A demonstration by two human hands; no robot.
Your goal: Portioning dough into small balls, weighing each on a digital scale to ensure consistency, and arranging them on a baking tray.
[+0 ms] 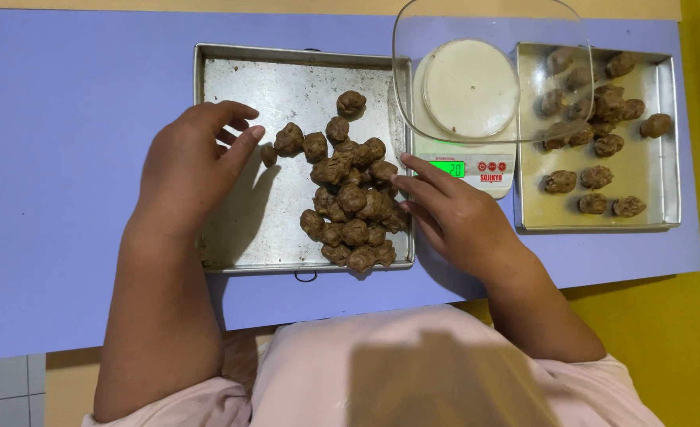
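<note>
Portioning looks like the step in hand: left hand (188,162) pinches a small brown dough piece (267,154) between thumb and fingers, left of the dough-ball heap (351,205) on the near metal tray (231,87), while right hand (452,213) rests at the heap's right edge, fingers spread and holding nothing. Next move likely calls for carrying a piece right of the heap to the scale (468,162) (clear bowl (492,71) on top, empty). Dough balls look lumpy, rough, matte brown; more sit in the far tray (666,142) beyond the scale.
</note>
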